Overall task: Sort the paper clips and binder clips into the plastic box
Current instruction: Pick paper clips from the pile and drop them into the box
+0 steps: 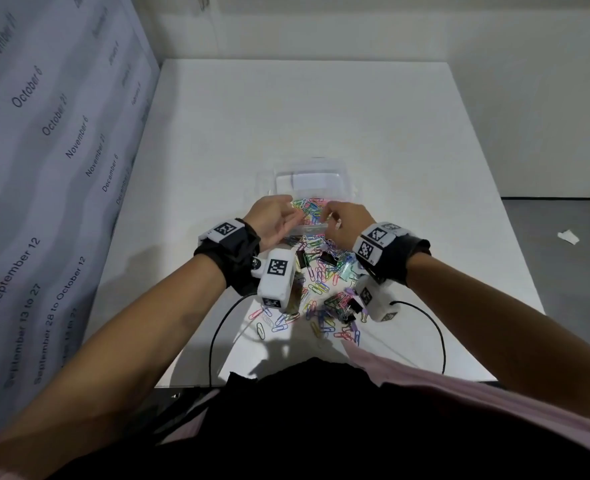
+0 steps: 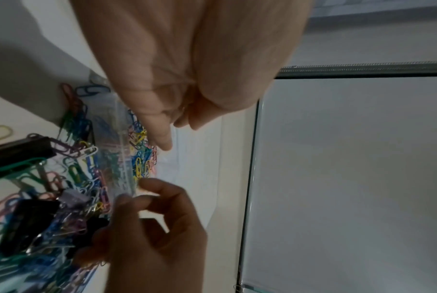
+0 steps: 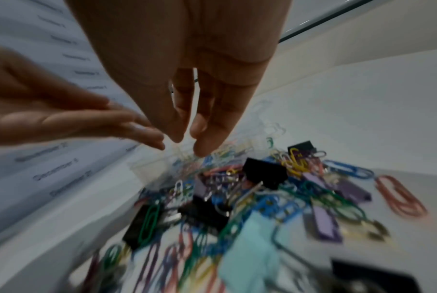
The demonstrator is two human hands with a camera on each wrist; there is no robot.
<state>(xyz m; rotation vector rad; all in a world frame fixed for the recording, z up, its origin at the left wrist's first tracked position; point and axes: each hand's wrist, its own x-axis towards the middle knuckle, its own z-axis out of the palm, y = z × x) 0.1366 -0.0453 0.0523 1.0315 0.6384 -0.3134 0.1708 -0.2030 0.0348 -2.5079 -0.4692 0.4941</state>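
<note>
Nearest us, at six o'clock on the white table (image 1: 407, 140), lies the loose heap: coloured paper clips (image 1: 316, 289) tangled with black binder clips (image 1: 330, 258) and a few lilac and mint ones. We judge the paper clips light, thin and slippery wire that hooks into its neighbours, so we pinch one by its outer loop and lift slowly to shake off hangers-on. The binder clips look stiffer and heavier; we take them across the folded body, not by the wire handles, which swing.

Just beyond, toward twelve o'clock, both hands meet over the near compartment of the plastic box (image 1: 309, 168). Our left hand (image 1: 272, 220) has fingers stretched and relaxed, holding nothing we can see. Our right hand (image 1: 347, 221) points its fingertips (image 3: 200, 146) downward, close together; whether a clip sits between them we cannot tell.

The box is clear, thin-walled and probably light enough to slide. Its near section holds mixed coloured paper clips; its far section shows only white.
</note>
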